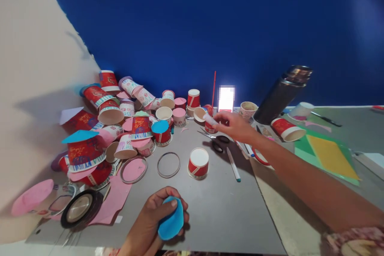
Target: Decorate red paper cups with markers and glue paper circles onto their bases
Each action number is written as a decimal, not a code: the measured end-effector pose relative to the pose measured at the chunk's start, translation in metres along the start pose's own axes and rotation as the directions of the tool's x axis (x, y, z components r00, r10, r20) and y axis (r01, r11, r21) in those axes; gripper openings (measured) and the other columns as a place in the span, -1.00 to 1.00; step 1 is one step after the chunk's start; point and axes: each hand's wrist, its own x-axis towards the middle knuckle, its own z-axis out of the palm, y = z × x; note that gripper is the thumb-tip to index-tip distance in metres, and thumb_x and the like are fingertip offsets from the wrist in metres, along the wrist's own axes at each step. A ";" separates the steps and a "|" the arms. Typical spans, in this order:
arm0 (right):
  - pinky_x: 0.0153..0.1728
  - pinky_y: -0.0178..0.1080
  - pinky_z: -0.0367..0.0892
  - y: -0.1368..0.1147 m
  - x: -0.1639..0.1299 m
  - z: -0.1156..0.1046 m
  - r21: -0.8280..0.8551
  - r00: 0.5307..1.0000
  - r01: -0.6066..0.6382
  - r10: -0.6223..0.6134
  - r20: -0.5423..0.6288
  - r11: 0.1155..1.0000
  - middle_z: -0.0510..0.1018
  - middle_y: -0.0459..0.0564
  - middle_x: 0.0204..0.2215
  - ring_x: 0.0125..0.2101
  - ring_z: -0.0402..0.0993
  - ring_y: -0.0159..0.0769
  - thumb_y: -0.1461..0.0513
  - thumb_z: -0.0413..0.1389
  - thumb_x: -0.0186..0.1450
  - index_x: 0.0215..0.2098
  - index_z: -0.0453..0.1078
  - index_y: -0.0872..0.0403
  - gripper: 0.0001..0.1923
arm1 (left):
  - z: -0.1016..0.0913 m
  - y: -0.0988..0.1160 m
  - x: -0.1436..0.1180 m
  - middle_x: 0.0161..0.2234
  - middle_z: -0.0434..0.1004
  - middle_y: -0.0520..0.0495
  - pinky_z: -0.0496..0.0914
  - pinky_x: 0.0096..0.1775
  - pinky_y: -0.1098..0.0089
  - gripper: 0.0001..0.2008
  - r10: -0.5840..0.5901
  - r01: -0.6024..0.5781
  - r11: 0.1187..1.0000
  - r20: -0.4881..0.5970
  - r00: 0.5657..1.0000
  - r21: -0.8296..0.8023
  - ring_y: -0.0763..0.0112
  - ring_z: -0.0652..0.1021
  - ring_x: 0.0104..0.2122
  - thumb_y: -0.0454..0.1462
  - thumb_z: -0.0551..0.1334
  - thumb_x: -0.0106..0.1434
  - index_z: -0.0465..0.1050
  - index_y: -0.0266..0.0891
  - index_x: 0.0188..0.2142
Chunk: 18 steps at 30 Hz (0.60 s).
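Note:
My left hand (pixel 156 218) is closed around a rounded piece of blue paper (pixel 172 220), with the thumb pressed on its face, near the table's front edge. Farther back, my right hand (pixel 229 124) reaches across and grips a small white tube (pixel 210 119), its end pointing left; its exact kind is unclear. Between the hands an upside-down red paper cup (pixel 198 163) stands on the grey table (pixel 210 216). Black-handled scissors (pixel 217 141) lie just below my right hand, and a white marker with a teal tip (pixel 233 164) is right of the cup.
Decorated paper cups (pixel 139 128) are heaped at the left. A metal ring (pixel 168 165) lies mid-table, and pink paper (pixel 115 200) is at the front left. At the back stand a lit phone (pixel 226 99) and a black flask (pixel 280 96). Green and yellow sheets (pixel 330 156) lie right.

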 end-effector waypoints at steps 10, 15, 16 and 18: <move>-0.44 -0.33 0.37 -0.058 -0.075 0.001 0.981 0.928 -0.189 0.334 0.162 0.051 0.58 -0.10 -0.41 -0.43 0.42 -0.40 0.11 0.49 0.07 -0.34 0.54 0.03 -0.70 | 0.051 0.021 -0.013 -0.22 0.74 -0.19 0.61 -0.50 0.28 -0.63 0.151 -0.150 0.979 0.005 0.989 0.136 0.08 0.73 -0.35 -0.17 0.54 0.14 0.47 -0.21 -0.18; -0.46 -0.33 0.43 -0.073 -0.110 0.028 0.973 0.876 -0.200 0.423 0.231 -0.116 0.60 -0.12 -0.41 -0.46 0.48 -0.39 0.15 0.48 0.10 -0.27 0.54 0.02 -0.70 | 0.053 0.010 -0.005 -0.17 0.74 -0.23 0.59 -0.58 0.31 -0.62 0.146 -0.152 0.978 0.056 0.988 0.144 0.01 0.74 -0.32 -0.13 0.53 0.15 0.48 -0.23 -0.17; -0.46 -0.33 0.44 -0.075 -0.115 0.033 0.975 0.875 -0.188 0.429 0.222 -0.121 0.61 -0.12 -0.41 -0.46 0.49 -0.39 0.15 0.48 0.10 -0.24 0.54 0.01 -0.69 | 0.052 0.007 -0.003 -0.18 0.74 -0.22 0.60 -0.57 0.30 -0.62 0.159 -0.165 0.975 0.052 0.986 0.148 0.01 0.74 -0.32 -0.13 0.53 0.15 0.48 -0.23 -0.17; -0.46 -0.34 0.46 -0.077 -0.122 0.041 0.977 0.870 -0.163 0.447 0.209 -0.138 0.63 -0.13 -0.39 -0.46 0.51 -0.39 0.16 0.49 0.09 -0.20 0.55 -0.01 -0.65 | 0.051 0.002 0.000 -0.19 0.74 -0.22 0.61 -0.56 0.29 -0.64 0.188 -0.193 0.967 0.045 0.981 0.165 0.02 0.74 -0.33 -0.12 0.51 0.16 0.48 -0.24 -0.18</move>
